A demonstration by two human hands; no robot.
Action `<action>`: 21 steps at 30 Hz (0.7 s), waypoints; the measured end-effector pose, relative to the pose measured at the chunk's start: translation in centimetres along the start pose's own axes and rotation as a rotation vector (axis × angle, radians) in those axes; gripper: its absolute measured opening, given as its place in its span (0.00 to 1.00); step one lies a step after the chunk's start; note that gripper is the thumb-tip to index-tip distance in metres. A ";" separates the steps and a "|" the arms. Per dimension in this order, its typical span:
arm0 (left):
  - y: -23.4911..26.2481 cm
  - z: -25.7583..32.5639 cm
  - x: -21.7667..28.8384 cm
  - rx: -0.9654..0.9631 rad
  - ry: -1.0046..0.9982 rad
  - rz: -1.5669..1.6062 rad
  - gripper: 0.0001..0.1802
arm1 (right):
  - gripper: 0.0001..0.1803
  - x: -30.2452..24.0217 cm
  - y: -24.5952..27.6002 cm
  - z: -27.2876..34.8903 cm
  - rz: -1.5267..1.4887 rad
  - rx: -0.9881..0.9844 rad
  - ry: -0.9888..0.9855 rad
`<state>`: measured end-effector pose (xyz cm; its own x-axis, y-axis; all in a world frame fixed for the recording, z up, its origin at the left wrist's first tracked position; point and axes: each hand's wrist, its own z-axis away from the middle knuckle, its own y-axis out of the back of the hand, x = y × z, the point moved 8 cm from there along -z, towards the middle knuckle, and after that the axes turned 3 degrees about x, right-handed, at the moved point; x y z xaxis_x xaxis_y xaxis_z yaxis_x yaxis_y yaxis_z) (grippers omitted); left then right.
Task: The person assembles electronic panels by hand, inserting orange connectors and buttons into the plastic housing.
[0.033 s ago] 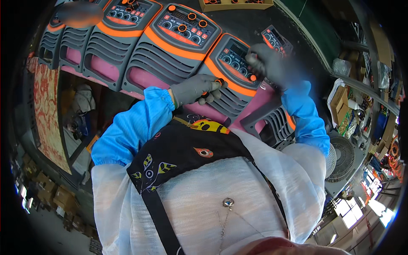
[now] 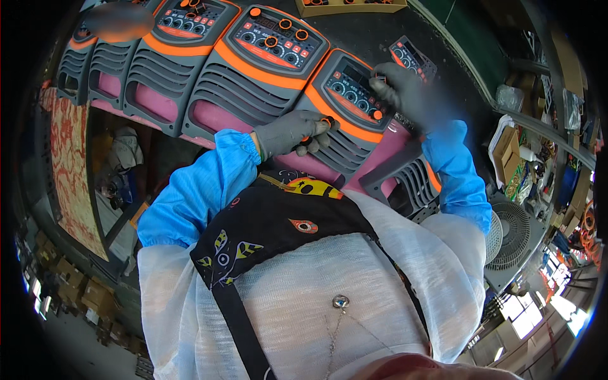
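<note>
My left hand (image 2: 291,133), in a grey glove, is closed around small black-and-orange knobs (image 2: 327,123) in front of the slatted part of a grey-and-orange machine front panel (image 2: 345,136). My right hand (image 2: 405,92), also gloved and partly blurred, is at the upper right of that panel's control face (image 2: 349,88). Its thumb and fingers pinch a small dark knob with an orange edge (image 2: 380,77). One orange knob (image 2: 378,114) sits at the lower right corner of the control face. Bare dial shafts with printed scales show beside it.
To the left stands a row of similar panels, the nearest one (image 2: 266,54) bearing several knobs. A cardboard box (image 2: 354,7) of knobs lies at the far edge. A loose control plate (image 2: 411,57) is beyond my right hand. On the right is a grey fan (image 2: 506,234).
My right hand has shifted slightly up and right, and the knob at its fingertips shows more clearly. The left hand stays in place.
</note>
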<state>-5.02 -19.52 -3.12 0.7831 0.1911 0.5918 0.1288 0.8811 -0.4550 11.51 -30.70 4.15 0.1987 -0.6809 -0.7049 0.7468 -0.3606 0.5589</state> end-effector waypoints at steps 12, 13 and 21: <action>0.0 -0.4 -0.4 -0.070 -0.011 0.097 0.20 | 0.14 0.1 -2.7 3.5 0.217 0.207 0.179; 0.0 -0.4 -0.5 -0.071 -0.008 0.099 0.20 | 0.14 0.0 -2.9 3.5 0.221 0.211 0.175; 0.1 -0.5 -0.7 -0.091 -0.023 0.084 0.20 | 0.15 -0.5 -3.8 3.1 0.351 0.221 0.270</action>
<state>-5.20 -19.78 -3.91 0.7795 0.2736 0.5635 0.1184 0.8190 -0.5615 6.57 -30.98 3.75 0.5938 -0.6063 -0.5290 0.4586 -0.2852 0.8416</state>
